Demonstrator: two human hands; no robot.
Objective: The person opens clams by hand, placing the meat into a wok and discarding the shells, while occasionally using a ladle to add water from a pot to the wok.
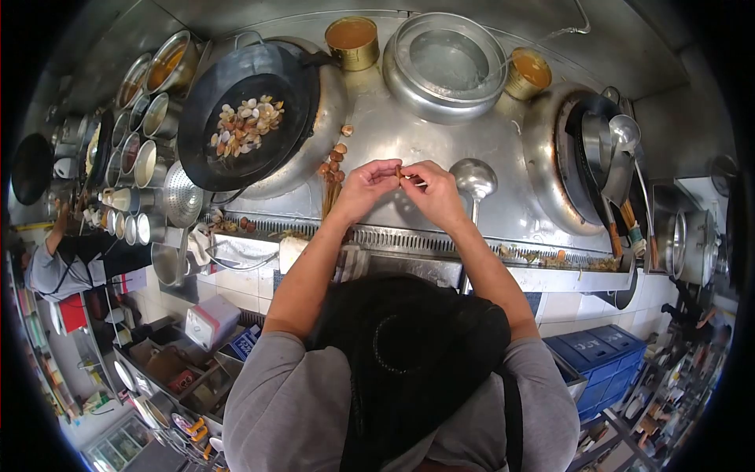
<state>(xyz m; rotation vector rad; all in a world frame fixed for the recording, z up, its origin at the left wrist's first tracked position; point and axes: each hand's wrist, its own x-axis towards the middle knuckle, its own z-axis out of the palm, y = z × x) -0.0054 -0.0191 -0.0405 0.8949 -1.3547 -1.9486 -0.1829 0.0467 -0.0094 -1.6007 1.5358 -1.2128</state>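
Over the steel cooktop, my left hand point(373, 187) and my right hand point(429, 191) meet, fingertips pinched together on a small brown piece point(399, 171). It looks like one of the mushrooms, though my fingers hide most of it. Just left of my left hand lies a bunch of long-stemmed brown mushrooms point(333, 169), with a loose cap point(347, 130) above it. In the black wok point(206, 102) at the left sits a heap of rounded brown and pale pieces point(248, 126). Close to my right hand rests a steel ladle point(473, 178).
A steel pot of water point(448, 61) stands at the back between two sauce tins, one left point(351, 43) and one right point(529, 73). Ladles and a wok point(586, 149) crowd the right burner. A perforated skimmer point(183, 195) and seasoning bowls line the left. Another person point(67, 263) is far left.
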